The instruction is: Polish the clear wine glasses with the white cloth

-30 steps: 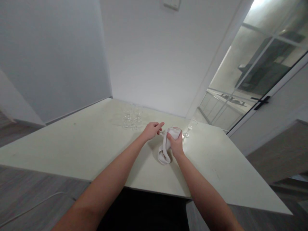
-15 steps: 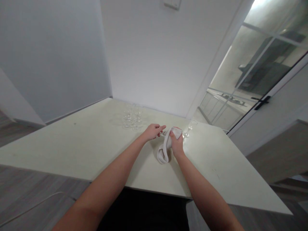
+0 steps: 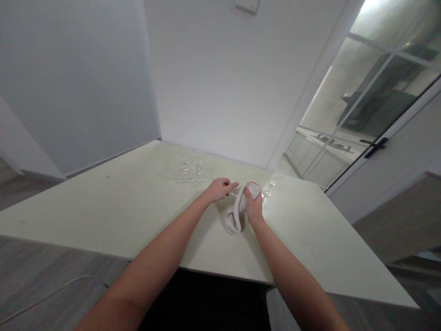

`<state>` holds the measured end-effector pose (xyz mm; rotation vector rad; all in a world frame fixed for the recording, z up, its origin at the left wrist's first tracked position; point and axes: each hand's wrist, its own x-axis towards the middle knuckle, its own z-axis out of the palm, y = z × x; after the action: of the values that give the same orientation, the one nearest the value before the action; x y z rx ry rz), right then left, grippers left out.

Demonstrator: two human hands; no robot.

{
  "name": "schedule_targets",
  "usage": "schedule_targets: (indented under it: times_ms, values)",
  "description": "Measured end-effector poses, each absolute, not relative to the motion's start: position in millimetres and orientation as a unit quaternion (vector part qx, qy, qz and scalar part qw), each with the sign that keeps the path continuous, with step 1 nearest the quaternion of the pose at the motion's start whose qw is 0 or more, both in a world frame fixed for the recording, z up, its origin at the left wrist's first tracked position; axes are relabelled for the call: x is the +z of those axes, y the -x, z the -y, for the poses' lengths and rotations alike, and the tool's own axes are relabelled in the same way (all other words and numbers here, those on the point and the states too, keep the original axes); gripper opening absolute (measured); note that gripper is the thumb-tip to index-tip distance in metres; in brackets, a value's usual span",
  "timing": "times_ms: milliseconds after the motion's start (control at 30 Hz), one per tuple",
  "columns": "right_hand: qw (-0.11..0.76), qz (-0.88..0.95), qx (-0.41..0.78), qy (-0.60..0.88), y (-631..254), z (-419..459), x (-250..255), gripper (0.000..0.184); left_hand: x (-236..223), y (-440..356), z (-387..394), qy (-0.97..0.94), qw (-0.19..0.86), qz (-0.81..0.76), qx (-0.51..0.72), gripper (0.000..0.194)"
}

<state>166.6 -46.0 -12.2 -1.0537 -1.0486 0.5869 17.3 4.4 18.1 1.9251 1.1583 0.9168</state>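
Note:
My right hand (image 3: 254,205) is closed around a white cloth (image 3: 235,216) whose loose end hangs down to the table. The cloth is wrapped over a clear glass that is almost fully hidden. My left hand (image 3: 218,189) is pinched shut on the small clear part of that glass sticking out of the cloth at the left. Both hands are just above the white table (image 3: 103,202), near its far middle.
Several clear stemmed glasses (image 3: 189,168) stand in a group at the back of the table. A single stemmed glass (image 3: 271,184) stands just right of my right hand. A glass door (image 3: 361,105) is at the right, white walls behind.
My left fingers have closed from loosely extended into a pinch at the cloth's left end. My right hand has shifted slightly on the cloth, and the hanging end moved a little.

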Motion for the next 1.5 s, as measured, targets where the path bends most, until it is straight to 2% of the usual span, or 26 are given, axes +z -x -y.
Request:
schedule_targets:
  times_ms: [300,767,1500]
  values:
    - [0.712,0.464,0.283,0.445,-173,40,-20,0.044,23,-13,6,-0.815,0.279,-0.401,0.312,0.053]
    - [0.690,0.478,0.286,0.463,-173,42,-17,0.045,17,-16,6,-0.868,0.163,-0.400,0.244,0.044]
    - [0.689,0.459,0.286,0.482,-175,37,-23,0.043,20,-16,11,-0.881,0.145,-0.395,0.216,0.044]
